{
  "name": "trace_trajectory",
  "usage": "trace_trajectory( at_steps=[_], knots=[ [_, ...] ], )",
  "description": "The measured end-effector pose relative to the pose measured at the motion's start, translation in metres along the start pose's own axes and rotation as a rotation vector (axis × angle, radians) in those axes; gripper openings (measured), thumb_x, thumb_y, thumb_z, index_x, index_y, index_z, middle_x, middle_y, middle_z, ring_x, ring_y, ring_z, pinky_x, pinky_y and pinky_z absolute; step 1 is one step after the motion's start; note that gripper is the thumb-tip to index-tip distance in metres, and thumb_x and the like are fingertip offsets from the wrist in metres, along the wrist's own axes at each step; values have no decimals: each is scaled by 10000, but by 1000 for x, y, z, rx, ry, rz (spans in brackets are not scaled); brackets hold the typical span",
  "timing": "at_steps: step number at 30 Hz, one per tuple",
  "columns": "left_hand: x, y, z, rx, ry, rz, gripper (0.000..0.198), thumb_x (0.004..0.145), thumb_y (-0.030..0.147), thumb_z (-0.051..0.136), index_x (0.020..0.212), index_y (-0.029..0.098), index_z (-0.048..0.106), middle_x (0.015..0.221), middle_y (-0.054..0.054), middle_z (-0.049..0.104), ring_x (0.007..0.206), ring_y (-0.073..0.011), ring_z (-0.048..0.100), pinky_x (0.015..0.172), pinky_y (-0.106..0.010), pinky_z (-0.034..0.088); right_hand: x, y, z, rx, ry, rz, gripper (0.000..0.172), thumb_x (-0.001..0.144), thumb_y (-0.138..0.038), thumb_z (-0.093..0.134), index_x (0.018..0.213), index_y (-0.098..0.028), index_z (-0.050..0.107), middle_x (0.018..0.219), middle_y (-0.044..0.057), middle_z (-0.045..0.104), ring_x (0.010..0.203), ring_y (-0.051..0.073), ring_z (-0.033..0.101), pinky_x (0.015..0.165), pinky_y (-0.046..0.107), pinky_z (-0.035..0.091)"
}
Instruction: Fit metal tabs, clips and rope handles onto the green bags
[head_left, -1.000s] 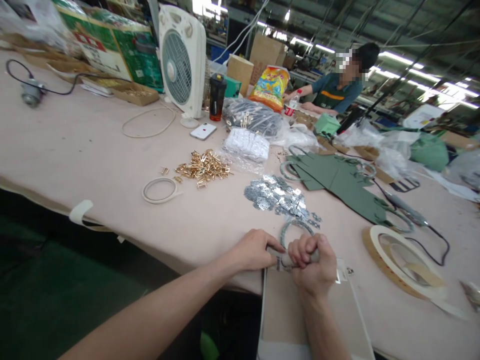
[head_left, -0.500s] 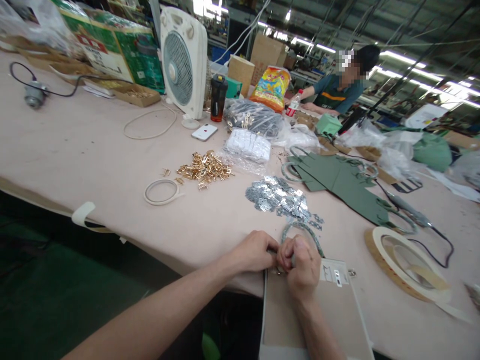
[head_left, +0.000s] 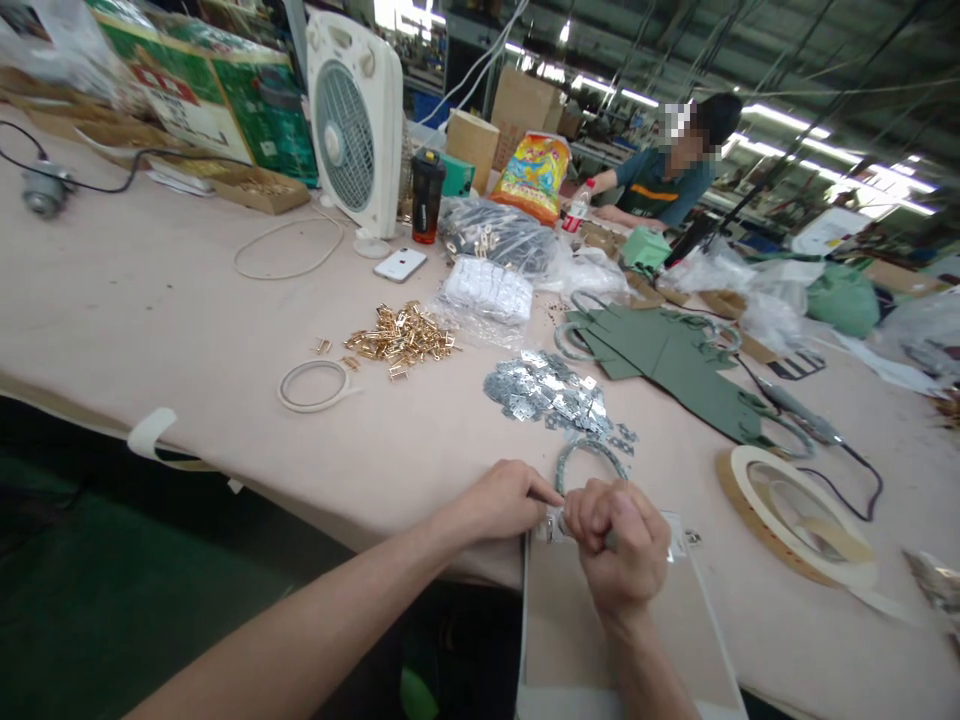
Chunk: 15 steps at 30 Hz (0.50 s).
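At the table's near edge lies a beige panel [head_left: 562,630] with a pale border, running down out of view. A grey-green loop handle [head_left: 589,443] rises from its top end. My right hand [head_left: 622,540] is a fist over that end, wrapped round something its fingers hide. My left hand [head_left: 514,500] is at the panel's top left corner, index finger reaching to the right fist, other fingers curled and partly hidden. A small shiny metal piece [head_left: 553,525] shows between the hands. Beyond the handle is a pile of silver metal plates [head_left: 551,388].
Gold-coloured fasteners [head_left: 405,333] and a narrow tape roll [head_left: 311,385] lie to the left. Green panels with handles [head_left: 667,370], a corded tool [head_left: 799,408] and a wide tape roll [head_left: 787,515] are to the right. A fan [head_left: 356,130] stands behind; a co-worker [head_left: 667,175] sits across.
My right fist has shifted slightly right and turned, uncovering the small metal piece. My left index finger now stretches further towards it. The whole view has drifted a little.
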<state>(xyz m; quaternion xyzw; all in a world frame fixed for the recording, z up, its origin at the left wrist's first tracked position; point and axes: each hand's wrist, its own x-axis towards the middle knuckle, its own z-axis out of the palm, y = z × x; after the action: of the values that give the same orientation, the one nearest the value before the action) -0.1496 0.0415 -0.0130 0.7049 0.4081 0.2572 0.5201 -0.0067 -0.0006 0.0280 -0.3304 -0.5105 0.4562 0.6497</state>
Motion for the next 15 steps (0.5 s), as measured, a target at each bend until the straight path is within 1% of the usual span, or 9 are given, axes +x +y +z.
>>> trace_trajectory(
  at_steps=[2,3,6,7,9,10,12,14,15],
  knots=[
    [-1,0,0,-18,13,-26,406,772,157,569,1056,244,845,1040,-9,821,970,-195,722,848,-225,508,-1,-4,2,24,-4,-81,364,1004,-317,547,656,-211,539,509,-52,406,454,122,372,501,283,348],
    [-1,0,0,-26,10,-32,388,772,157,565,1023,235,851,1017,-8,822,954,-195,721,841,-225,509,-2,-3,3,12,-13,-89,370,1002,-326,557,651,-212,538,513,-51,411,458,122,375,503,282,349],
    [0,1,-2,-33,0,-6,349,772,138,521,863,206,851,871,-5,810,859,-183,711,814,-223,509,-8,14,4,-63,-31,35,406,1005,-343,575,626,-215,507,509,-45,421,456,120,381,468,262,301],
    [0,2,-3,-32,-9,16,357,768,131,506,843,205,847,850,-4,804,844,-179,707,818,-224,509,-9,19,2,-60,-22,85,417,1007,-352,573,620,-217,495,500,-46,417,445,118,374,451,256,284],
    [-1,7,-2,-29,-17,49,392,755,126,491,887,214,850,896,-7,807,874,-182,708,856,-230,512,-5,23,-6,16,25,141,428,1005,-389,564,621,-222,474,482,-59,396,412,107,339,420,242,258],
    [-1,9,-1,-24,-15,57,414,753,131,492,937,223,851,951,-9,810,917,-188,710,890,-237,513,0,21,-12,63,64,145,429,1002,-408,560,626,-224,466,475,-69,382,395,98,310,405,231,241],
    [0,9,2,-10,47,35,403,791,184,511,1014,240,843,1044,-17,805,1007,-211,708,949,-263,518,18,12,-33,125,171,118,424,990,-451,554,645,-226,453,476,-90,356,378,81,250,390,213,217],
    [3,2,4,11,67,47,367,867,255,504,1026,282,833,1064,-11,795,1020,-224,707,952,-291,534,42,0,-65,103,307,66,435,974,-515,545,663,-230,439,488,-102,344,380,74,231,390,207,224],
    [6,-3,4,21,71,68,353,896,294,504,1036,309,828,1092,-6,788,1034,-229,705,953,-301,542,55,-5,-84,48,381,48,448,960,-548,547,666,-231,431,493,-104,347,383,73,237,392,207,231]
  ],
)
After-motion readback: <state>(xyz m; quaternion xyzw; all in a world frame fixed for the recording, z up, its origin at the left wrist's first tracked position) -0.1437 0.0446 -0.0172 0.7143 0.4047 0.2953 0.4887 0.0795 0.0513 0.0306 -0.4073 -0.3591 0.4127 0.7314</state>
